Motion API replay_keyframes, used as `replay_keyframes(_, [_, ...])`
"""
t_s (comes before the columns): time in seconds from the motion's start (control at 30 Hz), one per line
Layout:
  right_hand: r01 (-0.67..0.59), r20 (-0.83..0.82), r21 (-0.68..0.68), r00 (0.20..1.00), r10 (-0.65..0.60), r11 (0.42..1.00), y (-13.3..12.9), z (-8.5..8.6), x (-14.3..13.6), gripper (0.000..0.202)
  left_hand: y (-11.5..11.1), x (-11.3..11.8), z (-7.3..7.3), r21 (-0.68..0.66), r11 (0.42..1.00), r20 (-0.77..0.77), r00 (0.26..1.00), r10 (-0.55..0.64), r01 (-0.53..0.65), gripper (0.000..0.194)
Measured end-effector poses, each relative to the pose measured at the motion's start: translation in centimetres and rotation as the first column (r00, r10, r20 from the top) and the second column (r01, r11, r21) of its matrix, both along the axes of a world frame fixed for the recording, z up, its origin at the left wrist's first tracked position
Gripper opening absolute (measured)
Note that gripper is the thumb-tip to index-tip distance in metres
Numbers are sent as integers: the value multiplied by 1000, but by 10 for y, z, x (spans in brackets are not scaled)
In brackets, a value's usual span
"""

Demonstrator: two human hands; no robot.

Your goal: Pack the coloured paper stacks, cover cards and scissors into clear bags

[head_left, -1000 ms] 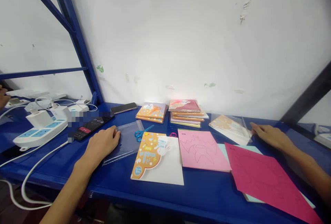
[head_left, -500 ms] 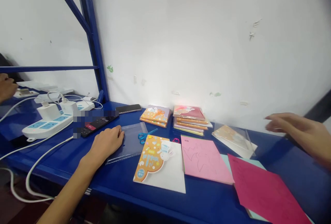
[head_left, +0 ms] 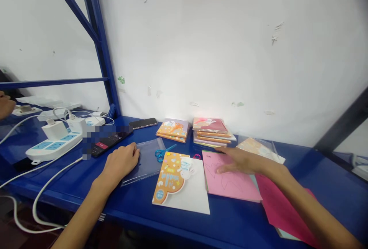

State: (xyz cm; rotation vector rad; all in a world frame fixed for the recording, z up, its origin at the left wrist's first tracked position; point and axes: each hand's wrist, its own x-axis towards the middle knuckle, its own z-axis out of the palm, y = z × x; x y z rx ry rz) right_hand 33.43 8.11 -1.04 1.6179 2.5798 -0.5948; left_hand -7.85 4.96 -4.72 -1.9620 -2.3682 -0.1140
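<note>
My left hand (head_left: 123, 161) rests on the blue table at the left edge of a clear plastic sleeve (head_left: 145, 166). Its fingers are curled in, and nothing shows in them. Over the pink sheets (head_left: 230, 187), which carry thin drawn lines, my right hand (head_left: 240, 160) reaches with thumb and fingers apart, holding nothing. Between the hands lies an orange booklet cover with a white rabbit (head_left: 169, 176) on a white sheet (head_left: 192, 199). Blue-handled scissors (head_left: 161, 154) lie behind it, beside a pink ring-shaped handle (head_left: 197, 156). My right forearm crosses a magenta sheet (head_left: 276, 210).
Wrapped booklets form a small stack (head_left: 173, 129) and a taller stack (head_left: 212, 132) by the wall. Another booklet in plastic (head_left: 258, 147) lies right. On the left are a power strip (head_left: 51, 145) with cables, two phones (head_left: 110, 141) and another person's hand (head_left: 6, 105).
My right hand has swept left from above the far right of the table to the pink sheets. My left hand stays by the plastic sleeve. The view has shifted slightly.
</note>
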Motion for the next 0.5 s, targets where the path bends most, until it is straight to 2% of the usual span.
replay_keyframes(0.13, [7,-97,57,995,-1,998,9,-12,6,96,0,0,0,-4,1000,-7,1000,-4,4,42])
replay_keyframes(0.27, [-6,-83,108,996,15,994,16,-22,9,88,1,0,0,-16,1000,-16,1000,0,0,44])
replay_keyframes(0.5, [49,-57,110,997,-43,993,18,-21,2,82,3,1,0,-23,1000,-26,1000,5,-6,43])
